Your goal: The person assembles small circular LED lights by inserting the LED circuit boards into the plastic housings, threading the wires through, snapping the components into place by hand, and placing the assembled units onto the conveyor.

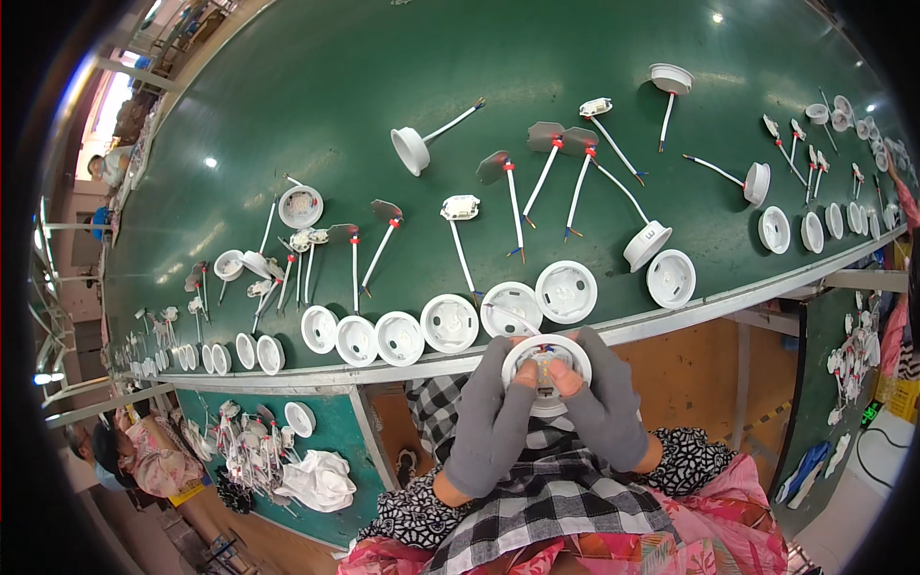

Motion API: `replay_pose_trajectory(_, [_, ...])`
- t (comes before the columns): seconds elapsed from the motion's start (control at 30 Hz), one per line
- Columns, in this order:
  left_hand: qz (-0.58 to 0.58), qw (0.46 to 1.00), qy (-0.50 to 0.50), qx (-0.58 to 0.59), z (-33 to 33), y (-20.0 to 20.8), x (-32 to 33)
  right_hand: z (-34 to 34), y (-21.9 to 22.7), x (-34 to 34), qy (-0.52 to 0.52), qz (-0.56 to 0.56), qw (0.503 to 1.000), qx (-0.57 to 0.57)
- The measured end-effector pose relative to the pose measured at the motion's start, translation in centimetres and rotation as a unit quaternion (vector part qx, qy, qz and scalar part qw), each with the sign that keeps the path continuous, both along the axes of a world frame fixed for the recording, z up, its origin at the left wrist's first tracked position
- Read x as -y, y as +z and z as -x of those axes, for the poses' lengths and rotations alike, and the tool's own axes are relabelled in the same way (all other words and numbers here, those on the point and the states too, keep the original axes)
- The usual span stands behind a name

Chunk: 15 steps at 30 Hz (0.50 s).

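Note:
A round white lamp housing (548,409) is held between my two hands in front of my lap, its inner side facing up. My left hand (491,417), in a grey glove with the fingertips bare, grips its left edge. On the opposite edge my right hand (611,407), gloved the same way, is closed too. Both thumbs press inside the housing on a small pale part with coloured wires around it. A white cable leads from the housing toward the table edge. Straight beyond it lie two round white housings, one (511,309) beside another (565,292).
The green table (316,115) carries white housings along its metal front edge (661,331). Cabled parts with grey plates (495,167) and white modules (461,207) lie behind them. A lower green surface (340,407) at left holds a pile of cabled parts and a white bag (318,481).

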<state>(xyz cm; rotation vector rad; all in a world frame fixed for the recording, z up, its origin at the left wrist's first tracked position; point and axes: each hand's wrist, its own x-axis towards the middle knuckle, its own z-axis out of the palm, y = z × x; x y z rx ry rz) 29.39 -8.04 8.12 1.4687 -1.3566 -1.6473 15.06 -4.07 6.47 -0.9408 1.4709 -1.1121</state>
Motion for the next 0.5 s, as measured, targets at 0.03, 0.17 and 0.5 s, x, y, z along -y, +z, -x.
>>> replay_pose_trajectory(0.03, [-0.006, 0.999, -0.044, 0.007, -0.3, 0.1, 0.3, 0.2, -0.2, -0.1, -0.001, -0.003, 1.000, -0.003])
replay_pose_trajectory(0.17, [-0.034, 0.999, -0.025, -0.032, -0.1, -0.1, -0.5, 0.0, 0.0, 0.0, 0.006, -0.002, 0.999, -0.046])
replay_pose_trajectory(0.5, [0.015, 0.998, 0.010, -0.059, -0.4, -1.6, -0.8, -1.8, -1.3, -1.2, -0.019, 0.057, 0.979, -0.197])
